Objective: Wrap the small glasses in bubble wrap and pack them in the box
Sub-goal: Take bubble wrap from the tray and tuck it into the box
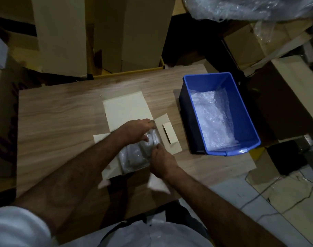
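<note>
A small white cardboard box (127, 111) lies open on the wooden table, its lid flap folded back toward the far side. Inside it sit several glasses wrapped in bubble wrap (134, 155), packed side by side. My left hand (136, 130) reaches over the far end of the box with its fingers curled onto the top wrapped glass (153, 139). From the near right side, my right hand (161, 161) pinches the same bundle with its fingertips. Both hands press it into the row.
A blue plastic bin (241, 111) with loose bubble wrap (212, 118) in it stands on the right of the table (54, 118). Tall cardboard boxes (63, 32) rise behind the table and more cartons are stacked at the right. Plastic sheeting (250, 6) hangs at top right.
</note>
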The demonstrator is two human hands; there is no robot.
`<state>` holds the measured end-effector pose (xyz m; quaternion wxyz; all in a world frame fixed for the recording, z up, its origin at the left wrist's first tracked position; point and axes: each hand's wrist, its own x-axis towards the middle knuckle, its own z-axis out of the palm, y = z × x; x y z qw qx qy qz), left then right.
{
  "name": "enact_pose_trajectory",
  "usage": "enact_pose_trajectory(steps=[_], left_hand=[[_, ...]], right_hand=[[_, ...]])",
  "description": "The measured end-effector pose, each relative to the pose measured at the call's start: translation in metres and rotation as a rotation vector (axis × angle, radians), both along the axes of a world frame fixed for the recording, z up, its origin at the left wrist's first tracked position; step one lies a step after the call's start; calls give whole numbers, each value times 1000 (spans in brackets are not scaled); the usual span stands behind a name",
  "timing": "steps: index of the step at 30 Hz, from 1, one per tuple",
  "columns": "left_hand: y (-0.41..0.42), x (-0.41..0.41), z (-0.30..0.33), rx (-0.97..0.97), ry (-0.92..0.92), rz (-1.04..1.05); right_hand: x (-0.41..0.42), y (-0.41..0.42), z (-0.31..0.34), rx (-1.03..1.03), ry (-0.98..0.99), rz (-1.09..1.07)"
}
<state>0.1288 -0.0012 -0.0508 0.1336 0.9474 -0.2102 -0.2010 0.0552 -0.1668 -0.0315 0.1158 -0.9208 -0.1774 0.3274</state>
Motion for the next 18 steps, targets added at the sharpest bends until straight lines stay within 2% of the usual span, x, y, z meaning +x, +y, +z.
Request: enact_pose_trajectory(steps=[4, 7, 10, 14, 18], left_hand=[[1, 6, 1, 99, 66, -78], [-7, 3, 1, 259, 1, -147], [-12, -4, 2, 321, -55, -160], [-8, -16, 2, 285, -106, -87], [-5, -35, 1, 71, -242, 64]], right_hand=[[1, 0, -4, 18, 9, -26], [1, 0, -9, 31, 38, -88], [-5, -6, -8, 91, 0, -149], [-14, -21, 5, 187, -257, -85], [-7, -45, 20, 309, -438, -114]])
